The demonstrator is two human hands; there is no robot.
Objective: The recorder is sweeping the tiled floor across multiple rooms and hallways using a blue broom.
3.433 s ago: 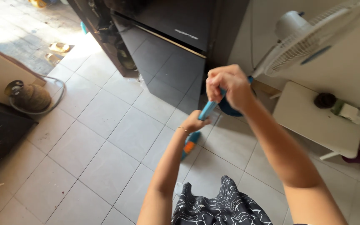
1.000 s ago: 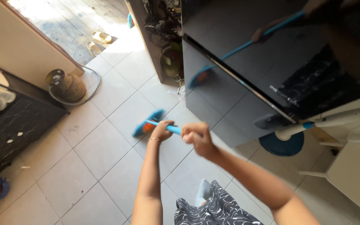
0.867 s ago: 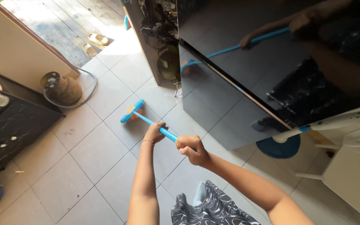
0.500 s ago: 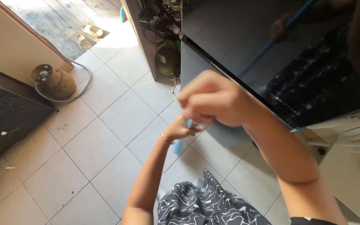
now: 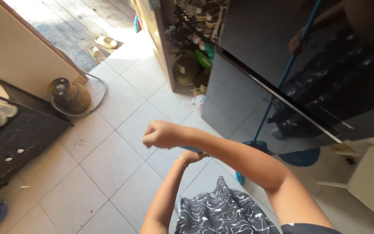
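The blue broom handle (image 5: 192,150), mostly hidden beneath the forearm, is being gripped by both hands, right hand (image 5: 162,134) fisted high, left hand (image 5: 191,157) lower, for leverage over the tiled floor (image 5: 109,151).

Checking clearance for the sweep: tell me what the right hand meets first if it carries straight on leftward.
Likely nothing close: past the right hand, only pale floor tiles, then the black cabinet; depth unclear.

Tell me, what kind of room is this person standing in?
Most likely a home kitchen by an open doorway: a tall black fridge, a gas cylinder with its hose on the tiled floor, and sandals outside.
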